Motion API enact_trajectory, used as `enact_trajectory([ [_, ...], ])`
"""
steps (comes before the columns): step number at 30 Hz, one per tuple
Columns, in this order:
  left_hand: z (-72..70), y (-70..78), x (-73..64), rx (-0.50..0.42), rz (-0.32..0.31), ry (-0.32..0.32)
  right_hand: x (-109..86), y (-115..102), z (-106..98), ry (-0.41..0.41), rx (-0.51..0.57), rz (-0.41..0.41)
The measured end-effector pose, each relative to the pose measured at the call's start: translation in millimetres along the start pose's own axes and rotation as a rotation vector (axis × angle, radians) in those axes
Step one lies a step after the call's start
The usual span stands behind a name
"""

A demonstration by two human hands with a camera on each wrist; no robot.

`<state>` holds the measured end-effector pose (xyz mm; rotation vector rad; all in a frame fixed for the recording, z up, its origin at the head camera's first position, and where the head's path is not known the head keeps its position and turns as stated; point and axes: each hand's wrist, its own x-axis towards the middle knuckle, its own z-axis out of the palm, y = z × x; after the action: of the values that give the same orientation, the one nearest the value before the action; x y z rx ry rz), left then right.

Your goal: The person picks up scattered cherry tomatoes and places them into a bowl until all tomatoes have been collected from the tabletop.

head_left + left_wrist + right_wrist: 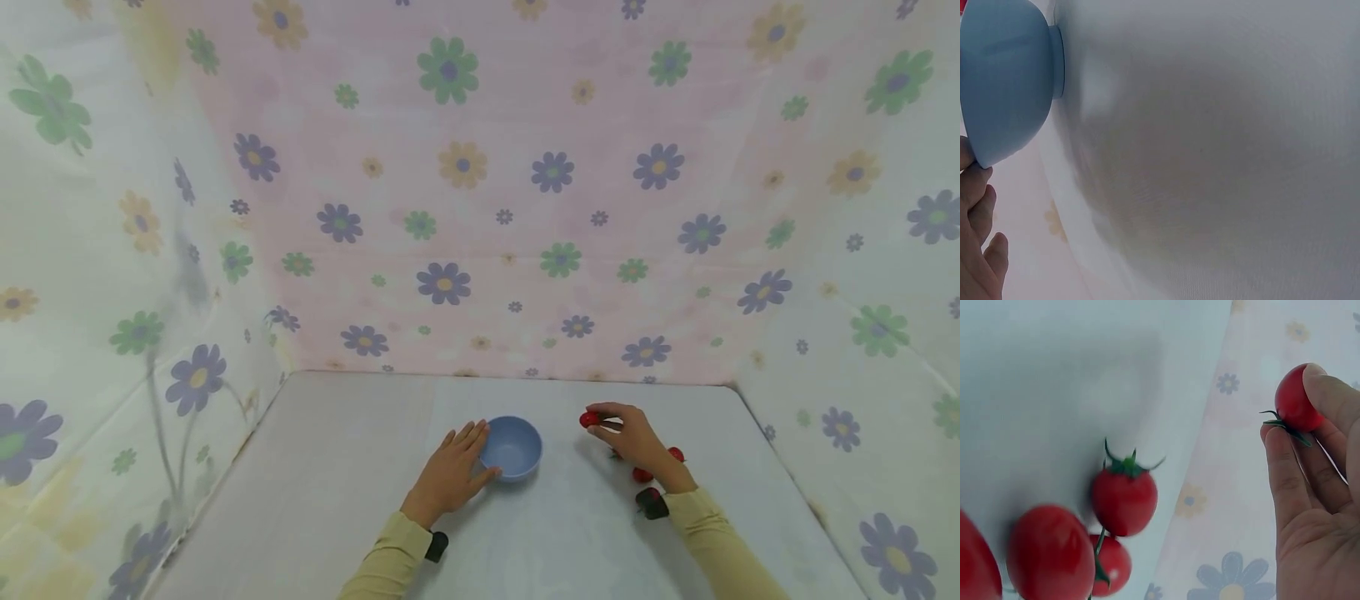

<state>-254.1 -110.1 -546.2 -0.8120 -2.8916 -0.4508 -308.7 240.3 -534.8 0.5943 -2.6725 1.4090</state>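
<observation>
Red, glossy cherry tomato with a green leafy cap (1291, 400), raised off the surface between two and three o'clock from the smooth, round, light-blue bowl (512, 450), and the right hand (633, 437) has it pinched between thumb and fingertips! Over at eight o'clock, the left hand (450, 477) lies with fingers extended, touching the bowl's rim; the two hands are well apart. More red, green-stemmed tomatoes (1050, 553) lie just past three o'clock, partly hidden by the right wrist. Underneath it all, a white, finely textured tabletop (315, 483), soft shadows on it, stretching to a pink floral wall (480, 208) at twelve o'clock, purple, green and orange blooms everywhere! Whitish flowered walls flank it, the left wall (97, 275) towards ten, the right wall (825, 250) towards two.
</observation>
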Motion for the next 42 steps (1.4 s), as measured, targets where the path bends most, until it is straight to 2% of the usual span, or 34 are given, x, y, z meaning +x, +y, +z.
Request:
enact_trajectory([
  [8,-2.8,2.2,1.1,-0.001,0.009,0.003,-3.0,-13,19,0.034,0.024,-0.044],
  [20,1.4,0.2,0.3,-0.005,0.004,0.001,-13.2,-33,55,0.025,0.127,-0.019],
  [29,0.6,2.2,0.8,0.003,-0.01,-0.007,-10.9,-45,79,0.062,0.175,-0.052],
  [34,2.9,3.1,-0.1,0.018,-0.022,-0.032,-14.8,-74,79,0.035,0.196,-0.064],
  [37,2.8,2.9,-0.4,0.024,-0.027,-0.026,-15.4,-87,78,0.018,0.199,-0.121],
  [42,1.3,1.0,-0.4,0.022,-0.023,-0.015,-9.0,-85,84,-0.001,0.208,-0.124],
])
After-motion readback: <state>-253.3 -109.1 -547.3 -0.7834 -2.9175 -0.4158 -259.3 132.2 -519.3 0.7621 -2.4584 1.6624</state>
